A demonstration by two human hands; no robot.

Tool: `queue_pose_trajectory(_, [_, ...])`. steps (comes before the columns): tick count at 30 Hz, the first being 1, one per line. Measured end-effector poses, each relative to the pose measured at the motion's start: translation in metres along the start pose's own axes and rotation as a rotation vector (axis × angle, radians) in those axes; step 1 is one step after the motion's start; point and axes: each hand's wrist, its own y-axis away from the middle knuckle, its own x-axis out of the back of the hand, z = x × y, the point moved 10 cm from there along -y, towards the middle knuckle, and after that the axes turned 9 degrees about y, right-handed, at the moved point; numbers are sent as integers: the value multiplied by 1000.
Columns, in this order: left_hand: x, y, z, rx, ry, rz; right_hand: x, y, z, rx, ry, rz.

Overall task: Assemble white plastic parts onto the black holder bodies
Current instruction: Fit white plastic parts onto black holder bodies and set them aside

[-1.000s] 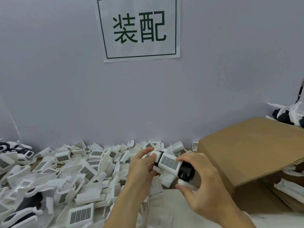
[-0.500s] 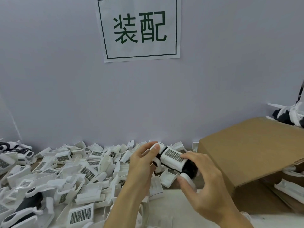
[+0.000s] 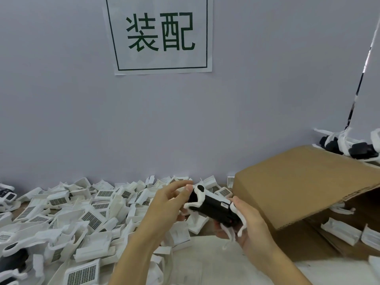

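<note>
Here both hands hold one black holder (image 3: 213,208) in the air above the table (image 3: 205,262), near its back edge. The left hand (image 3: 166,204) pinches its left end with curled fingers and thumb, and the right hand (image 3: 248,227) cups its right end, fingers curled under it. Loose white parts (image 3: 86,214) lie in a heap over the left half, and a cardboard box (image 3: 298,182) stands at the right.

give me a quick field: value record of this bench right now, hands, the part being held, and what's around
held part: black holder body with white plastic pieces on it
left hand: fingertips at the part's far end
right hand: curled around the near end
loose parts: pile of white plastic parts on the left
box: cardboard box on the right, lying open
wall: paper sign
</note>
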Motion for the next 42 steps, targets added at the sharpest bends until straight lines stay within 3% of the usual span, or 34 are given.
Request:
queue_pose_trajectory(6, [11, -5, -7, -22, -122, 8, -21, 13, 20, -261, 42, -235])
queue_pose_trajectory(9, [19, -6, -1, -70, -255, 52, -24, 18, 17, -245, 260, -302])
queue_pose_trajectory(12, [15, -5, -2, -65, -270, -15, -28, 21, 17, -192, 554, -356])
queue_pose_trajectory(15, [11, -4, -3, -43, -302, -20, -26, 20, 22, -196, 590, -362])
queue_pose_trajectory(19, [19, -4, -2, -53, -7, 159, -9, 9, 13, -156, 401, -186])
queue_pose_trajectory(23, [22, -4, 6, -127, 27, 220, 27, -6, -23, -69, 13, 110])
queue_pose_trajectory(26, [23, -3, 5, -130, -1, 225, 55, -10, -70, 79, -223, 224])
queue_pose_trajectory(32, [14, 1, 1, -111, -22, 193, 131, 6, -154, 301, -288, 562])
queue_pose_trajectory(35, [10, 1, -1, -94, -49, 182, 165, 14, -171, 294, -360, 666])
queue_pose_trajectory(42, [5, 1, -6, -67, -79, 178, 213, 0, -195, 138, -509, 722])
